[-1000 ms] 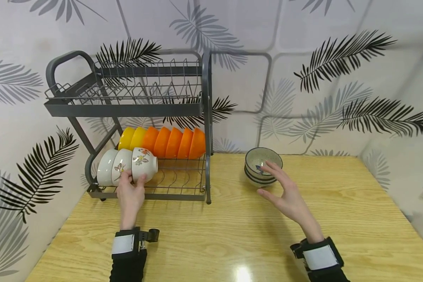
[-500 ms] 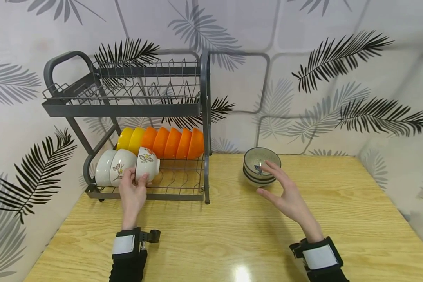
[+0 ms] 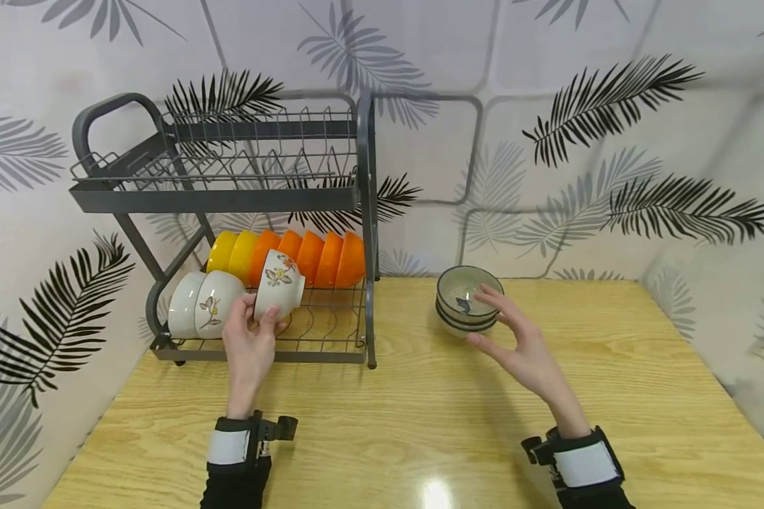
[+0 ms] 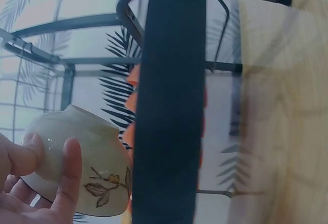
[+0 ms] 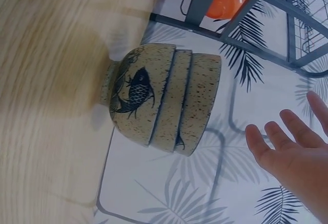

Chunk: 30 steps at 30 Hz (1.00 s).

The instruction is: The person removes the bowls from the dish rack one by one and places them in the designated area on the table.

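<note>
My left hand (image 3: 250,346) pinches the rim of a white floral bowl (image 3: 278,286), thumb on one side and fingers on the other. The bowl is tilted, its foot facing right, in front of the orange bowls (image 3: 331,261) on the rack. In the left wrist view the same white bowl (image 4: 100,155) shows a brown leaf and yellow flower. Two more white bowls (image 3: 213,307) stand on edge just left of it. My right hand (image 3: 528,353), fingers spread, is beside a stack of three speckled bowls (image 5: 169,98) with a dark fish; it holds nothing.
The grey two-tier dish rack (image 3: 261,357) stands at the left of the wooden table (image 3: 388,424). Yellow bowls (image 3: 232,256) sit beside the orange ones in its lower back row. The upper tier (image 3: 216,201) overhangs the left hand's bowl. A leaf-patterned wall (image 3: 566,233) lies behind.
My left hand has drawn the white floral bowl right and up, away from the other two white bowls, and it tilts more. The right hand stays almost in place by the speckled stack.
</note>
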Available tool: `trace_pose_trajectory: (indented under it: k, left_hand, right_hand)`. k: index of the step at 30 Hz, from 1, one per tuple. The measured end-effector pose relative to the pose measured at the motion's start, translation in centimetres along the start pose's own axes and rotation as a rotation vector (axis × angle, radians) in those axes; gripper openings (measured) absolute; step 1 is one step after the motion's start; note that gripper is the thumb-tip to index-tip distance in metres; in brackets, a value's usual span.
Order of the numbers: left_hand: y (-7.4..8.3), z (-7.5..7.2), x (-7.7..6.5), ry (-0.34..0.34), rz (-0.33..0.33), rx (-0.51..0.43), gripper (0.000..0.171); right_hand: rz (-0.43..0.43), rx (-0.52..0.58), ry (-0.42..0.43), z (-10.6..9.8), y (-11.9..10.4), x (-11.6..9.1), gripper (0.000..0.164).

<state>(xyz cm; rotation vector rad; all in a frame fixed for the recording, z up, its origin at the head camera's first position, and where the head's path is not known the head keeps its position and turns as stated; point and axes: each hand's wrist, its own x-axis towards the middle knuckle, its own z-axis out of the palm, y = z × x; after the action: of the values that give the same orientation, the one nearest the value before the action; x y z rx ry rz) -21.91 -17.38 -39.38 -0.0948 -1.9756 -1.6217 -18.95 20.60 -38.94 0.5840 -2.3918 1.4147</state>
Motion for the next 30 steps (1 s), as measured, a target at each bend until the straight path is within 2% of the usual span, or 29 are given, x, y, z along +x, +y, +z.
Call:
trace_pose_trajectory:
  k: [2,6,13,16,24,30]
  left_hand:
    - [0.5,0.2,-0.1,0.0,0.025,-0.01,0.028]
    - [1.4,0.5,-0.3,-0.004,0.123,0.003,0.027]
    - [2.7,1.2,-0.9,0.001,0.327,0.163,0.023]
    - [3.1,1.6,-1.2,-0.007,0.415,0.198,0.022]
    - [4.2,2.9,-2.2,-0.083,0.602,0.24,0.028]
    - [4.9,4.2,-3.0,-0.198,0.792,0.278,0.036]
  right_hand:
    - [0.006,0.034,0.004,-0.2,-0.2,0.0,0.055]
    - [-0.008,0.15,0.024,-0.6,-0.5,-0.1,0.055]
    - [-0.078,0.362,0.053,-1.1,-1.0,-0.4,0.055]
    - [-0.092,0.434,0.053,-1.3,-1.5,-0.5,0.054]
    - [-0.051,0.525,0.068,-1.5,-3.1,-0.6,0.05]
    - [-0.041,0.565,0.014,-0.7,-3.6,-0.5,0.039]
